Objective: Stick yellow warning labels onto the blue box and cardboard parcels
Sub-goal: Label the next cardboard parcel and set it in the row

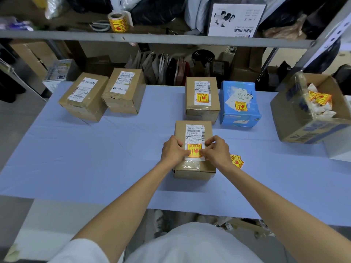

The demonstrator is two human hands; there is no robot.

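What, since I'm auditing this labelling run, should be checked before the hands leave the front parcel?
1. Yellow label sits on front parcel, left hand and right hand on it: ok.
2. Its edges stuck flat: cannot tell, thumbs cover them.
3. Barcode uncovered: ok.
4. Blue box and rear parcel labelled: ok.
5. Far-left parcel and its neighbour labelled: not ok.
6. Spare labels beside right hand: ok.

The person wears a plain white shirt (191, 243) with short, loose sleeves (79, 251).
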